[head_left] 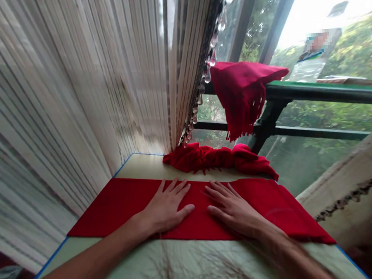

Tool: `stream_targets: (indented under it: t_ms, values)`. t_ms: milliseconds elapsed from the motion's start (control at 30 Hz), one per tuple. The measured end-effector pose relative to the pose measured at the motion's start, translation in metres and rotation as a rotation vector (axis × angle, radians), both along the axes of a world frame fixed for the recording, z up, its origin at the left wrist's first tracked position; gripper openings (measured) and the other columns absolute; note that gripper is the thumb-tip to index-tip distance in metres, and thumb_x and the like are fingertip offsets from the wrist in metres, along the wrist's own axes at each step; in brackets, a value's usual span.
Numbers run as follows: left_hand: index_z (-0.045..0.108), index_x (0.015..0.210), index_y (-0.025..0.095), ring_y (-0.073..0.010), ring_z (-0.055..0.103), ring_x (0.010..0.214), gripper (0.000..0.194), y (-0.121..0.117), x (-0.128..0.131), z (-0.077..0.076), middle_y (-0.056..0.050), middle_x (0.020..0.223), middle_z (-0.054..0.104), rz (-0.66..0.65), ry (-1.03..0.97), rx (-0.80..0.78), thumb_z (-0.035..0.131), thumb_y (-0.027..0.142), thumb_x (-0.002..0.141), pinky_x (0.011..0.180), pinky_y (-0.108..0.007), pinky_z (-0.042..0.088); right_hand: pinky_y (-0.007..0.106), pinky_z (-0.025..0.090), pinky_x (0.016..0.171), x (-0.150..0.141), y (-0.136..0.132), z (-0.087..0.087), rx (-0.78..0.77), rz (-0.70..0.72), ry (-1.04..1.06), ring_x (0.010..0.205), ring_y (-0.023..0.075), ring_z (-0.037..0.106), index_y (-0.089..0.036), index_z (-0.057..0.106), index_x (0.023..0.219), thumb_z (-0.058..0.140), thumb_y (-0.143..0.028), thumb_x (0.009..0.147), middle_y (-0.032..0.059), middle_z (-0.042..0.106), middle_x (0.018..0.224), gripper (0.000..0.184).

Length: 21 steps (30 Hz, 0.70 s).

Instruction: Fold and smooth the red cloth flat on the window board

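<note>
A red cloth [114, 210], likely a scarf or similar long fabric, lies spread flat across the pale table [194, 262] from one side edge to the other. My left hand [168, 204] rests on it with fingers spread, left of the middle. To its right, my right hand [225, 202] also lies flat on the cloth, fingers stretched out. A gap of bare red fabric separates the two thumbs. Just beyond, a second red cloth [219, 156] is bunched in a heap along the table's far edge.
A fringed red scarf [240, 93] hangs over the dark green railing [316, 92] by the window. Striped curtains [83, 87] with a beaded trim [199, 98] drape along the left. Another curtain [349, 196] hangs at the right. Flat items [349, 80] lie on the railing.
</note>
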State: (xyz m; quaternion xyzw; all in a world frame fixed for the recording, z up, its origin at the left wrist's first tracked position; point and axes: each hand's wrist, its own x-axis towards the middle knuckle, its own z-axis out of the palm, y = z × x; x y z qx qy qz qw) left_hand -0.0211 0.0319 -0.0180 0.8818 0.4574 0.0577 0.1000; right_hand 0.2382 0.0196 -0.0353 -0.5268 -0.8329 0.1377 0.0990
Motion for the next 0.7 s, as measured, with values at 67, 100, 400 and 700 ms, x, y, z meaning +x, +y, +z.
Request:
stream_targets:
  t_ms: [67, 100, 400, 700]
  values:
    - [0.03, 0.157, 0.021, -0.0303, 0.016, 0.152, 0.068, 0.0, 0.0, -0.001, -0.007, 0.163, 0.025, -0.003, -0.004, -0.005, 0.04, 0.058, 0.1, 0.121, -0.056, 0.007, 0.051, 0.008, 0.126, 0.0, 0.001, -0.003, 0.02, 0.006, -0.02, 0.153, 0.023, 0.008, -0.029, 0.029, 0.155, 0.035, -0.068, 0.097, 0.0006, 0.021, 0.165, 0.069]
    - [0.03, 0.157, 0.021, -0.0303, 0.016, 0.152, 0.068, 0.0, 0.0, -0.001, -0.008, 0.163, 0.026, -0.004, -0.005, -0.003, 0.04, 0.057, 0.1, 0.121, -0.057, 0.007, 0.051, 0.009, 0.126, 0.0, 0.001, -0.004, 0.04, 0.01, -0.028, 0.153, 0.023, 0.009, -0.029, 0.029, 0.155, 0.035, -0.068, 0.097, 0.0006, 0.021, 0.165, 0.069]
    - [0.024, 0.158, 0.021, -0.0285, 0.013, 0.153, 0.067, -0.002, -0.007, -0.003, -0.006, 0.164, 0.021, -0.001, 0.024, 0.0, 0.029, 0.059, 0.103, 0.122, -0.058, 0.007, 0.056, 0.014, 0.125, 0.005, 0.006, -0.01, 0.099, 0.09, -0.075, 0.152, 0.0256, 0.014, -0.03, 0.028, 0.155, 0.035, -0.067, 0.098, 0.0023, 0.023, 0.164, 0.068]
    - [0.021, 0.159, 0.026, -0.0283, 0.005, 0.153, 0.069, 0.012, -0.025, -0.005, -0.004, 0.166, 0.014, 0.071, 0.062, -0.009, 0.02, 0.065, 0.102, 0.121, -0.06, 0.002, 0.059, 0.015, 0.124, 0.013, 0.01, -0.018, 0.123, 0.055, -0.092, 0.152, 0.0265, 0.016, -0.031, 0.029, 0.154, 0.032, -0.069, 0.097, 0.0033, 0.025, 0.164, 0.069]
